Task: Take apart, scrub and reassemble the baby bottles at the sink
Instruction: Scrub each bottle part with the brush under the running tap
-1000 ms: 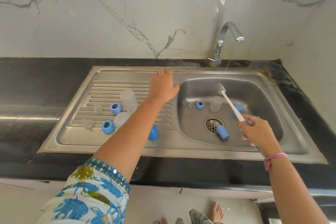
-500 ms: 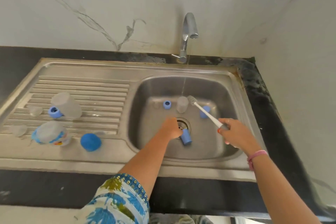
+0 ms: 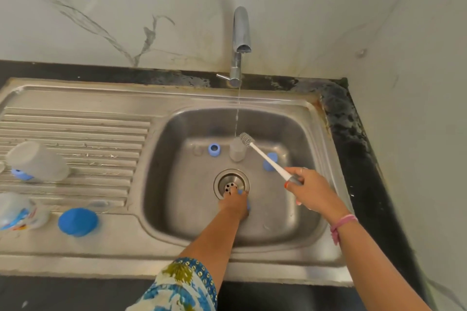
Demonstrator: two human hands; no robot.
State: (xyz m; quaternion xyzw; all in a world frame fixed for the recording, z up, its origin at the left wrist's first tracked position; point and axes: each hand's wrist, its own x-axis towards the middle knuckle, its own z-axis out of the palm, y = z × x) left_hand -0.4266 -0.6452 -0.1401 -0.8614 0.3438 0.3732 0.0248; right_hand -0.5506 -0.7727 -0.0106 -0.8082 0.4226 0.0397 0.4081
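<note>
My left hand (image 3: 233, 206) sits low in the centre of the frame, down on the floor of the sink basin (image 3: 298, 225) just below the drain (image 3: 231, 183). Its fingers curl over a blue bottle part (image 3: 248, 206), of which only slivers of blue show at the fingertips and the right edge of the hand, so the left grip holds that piece.

My right hand (image 3: 312, 190), right of centre, has its grip wrapped narrowly round the grey end of the bottle brush (image 3: 262, 155). The white shaft slants up and left, and the bristle head lies beside the thin stream of water (image 3: 237, 113) falling from the tap (image 3: 241, 30) at the top centre. A pink band (image 3: 342, 225) circles that wrist.

At the back of the basin stand a blue ring (image 3: 213, 149), a cloudy clear bottle part (image 3: 237, 151) right beside the brush head, and another blue piece (image 3: 270, 161) partly behind the shaft.

On the ribbed drainboard (image 3: 75, 134) at the left of the frame, a clear bottle (image 3: 38, 161) lies tilted over a blue collar (image 3: 21, 174). Below it, at the left edge, lies a second bottle with a printed blue pattern (image 3: 20, 214), and just right of that a blue cap (image 3: 77, 221). The black bench (image 3: 353, 134) borders the sink on the right.
</note>
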